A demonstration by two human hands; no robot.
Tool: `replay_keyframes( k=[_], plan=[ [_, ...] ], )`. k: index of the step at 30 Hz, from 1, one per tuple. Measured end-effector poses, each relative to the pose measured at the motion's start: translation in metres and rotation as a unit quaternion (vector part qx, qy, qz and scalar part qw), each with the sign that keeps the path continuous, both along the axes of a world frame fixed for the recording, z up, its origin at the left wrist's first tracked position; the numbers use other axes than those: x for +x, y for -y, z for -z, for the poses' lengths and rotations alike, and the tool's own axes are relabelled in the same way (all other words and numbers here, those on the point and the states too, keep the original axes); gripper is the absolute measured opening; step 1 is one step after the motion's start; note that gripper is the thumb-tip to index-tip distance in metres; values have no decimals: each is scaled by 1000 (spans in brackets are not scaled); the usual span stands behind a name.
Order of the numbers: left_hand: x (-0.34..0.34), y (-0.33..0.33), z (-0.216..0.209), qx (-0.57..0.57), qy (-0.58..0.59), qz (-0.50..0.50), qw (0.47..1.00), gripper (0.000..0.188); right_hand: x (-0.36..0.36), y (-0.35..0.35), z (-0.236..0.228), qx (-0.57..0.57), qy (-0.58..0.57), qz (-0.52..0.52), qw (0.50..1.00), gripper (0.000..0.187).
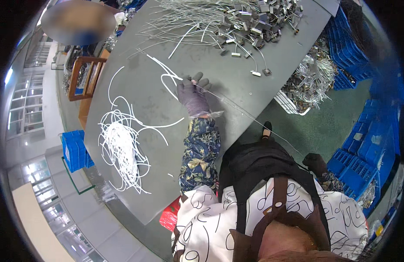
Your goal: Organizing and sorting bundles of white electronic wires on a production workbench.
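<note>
My left hand (pixel 194 97), in a purple-grey glove, is closed over the table with its fingers pinched on a thin wire (pixel 243 111). Several lengths of white tubing (pixel 166 70) reach up to its fingers from the left; whether they are gripped too is hard to tell. The wire stretches down past the table edge to my right hand (pixel 315 163), dark-gloved and closed on its other end, low beside my apron. Left of my sleeve lies a tangled heap of white tubing (pixel 120 142).
Wires with small metal blocks (pixel 258 19) are piled at the table's far side. A white basket (pixel 289 102) full of similar pieces stands beyond the right edge, near blue crates (pixel 354 148). Another person (pixel 80 22) is at the upper left, by a wooden chair (pixel 86 78).
</note>
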State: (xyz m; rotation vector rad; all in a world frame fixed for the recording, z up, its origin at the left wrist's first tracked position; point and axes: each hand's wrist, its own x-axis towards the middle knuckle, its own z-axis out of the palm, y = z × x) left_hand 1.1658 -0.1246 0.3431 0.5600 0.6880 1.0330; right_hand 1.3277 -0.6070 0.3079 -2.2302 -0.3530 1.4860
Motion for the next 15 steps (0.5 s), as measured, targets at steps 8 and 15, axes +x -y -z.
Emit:
replay_keyframes(
  k=[8, 15],
  plan=[
    [-1, -6, -22, -7, -78, -81, 994, 12, 1, -5, 5, 27, 5, 43, 999, 10],
    [-18, -13, -4, 11, -85, -85, 993, 14, 11, 5, 17, 151, 54, -64, 985, 11]
  ],
)
